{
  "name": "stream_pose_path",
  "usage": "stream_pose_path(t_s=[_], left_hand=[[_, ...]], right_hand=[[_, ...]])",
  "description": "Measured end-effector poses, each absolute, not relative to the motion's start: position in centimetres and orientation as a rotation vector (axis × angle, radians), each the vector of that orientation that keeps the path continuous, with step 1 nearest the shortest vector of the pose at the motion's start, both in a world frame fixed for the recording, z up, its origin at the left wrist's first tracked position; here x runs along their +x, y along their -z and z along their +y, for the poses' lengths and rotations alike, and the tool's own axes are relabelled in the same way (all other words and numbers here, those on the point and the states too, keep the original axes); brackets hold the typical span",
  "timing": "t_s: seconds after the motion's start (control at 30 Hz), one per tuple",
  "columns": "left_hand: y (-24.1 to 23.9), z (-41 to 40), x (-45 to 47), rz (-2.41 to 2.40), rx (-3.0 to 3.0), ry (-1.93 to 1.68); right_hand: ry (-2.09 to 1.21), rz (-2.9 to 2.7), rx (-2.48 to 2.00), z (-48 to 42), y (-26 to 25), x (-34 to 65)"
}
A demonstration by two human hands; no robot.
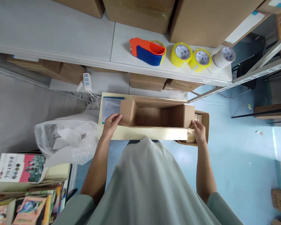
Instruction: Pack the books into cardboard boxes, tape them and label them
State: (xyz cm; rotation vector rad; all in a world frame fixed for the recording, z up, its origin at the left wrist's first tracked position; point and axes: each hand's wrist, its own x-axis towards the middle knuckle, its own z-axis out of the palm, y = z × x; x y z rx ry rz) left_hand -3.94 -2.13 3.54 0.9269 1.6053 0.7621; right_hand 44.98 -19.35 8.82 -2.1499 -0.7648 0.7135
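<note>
An open cardboard box (154, 115) lies on a small pale yellow table (145, 133), and its inside looks empty. My left hand (111, 124) grips the box's left end flap, fingers curled on the cardboard. My right hand (198, 131) holds the box's right end, fingers wrapped at the corner. A second, smaller cardboard box (204, 120) sits just behind my right hand at the table's right edge. A sheet in a clear blue-edged sleeve (109, 107) lies on the table left of the box.
A white shelf (121, 47) above carries an orange-and-blue tape dispenser (148, 51), two yellow tape rolls (180, 54), a pale roll (223, 57) and big cartons. A white plastic bag (65, 140) and stacked books (21, 184) are at left. Blue floor lies right.
</note>
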Motion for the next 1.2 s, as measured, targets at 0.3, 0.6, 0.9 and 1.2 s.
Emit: stream_pose_path(t_s=[0.3,0.6,0.9,1.2], left_hand=[[0.3,1.7,-10.0,1.633,0.962,-0.656],[6.7,7.7,-12.6,1.973,1.135,-0.343],[7.3,9.5,-12.7,2.071,1.188,-0.012],[4.0,8.4,-12.5,2.088,1.338,0.061]], right_hand=[[-0.266,-0.905,-2.182,-18.9,-15.8,39.8],[0.109,-1.12,-2.346,-19.3,-20.9,32.9],[0.1,-0.883,-2.47,-23.5,-21.2,30.1],[0.026,-0.904,-2.401,-22.6,-21.1,31.0]])
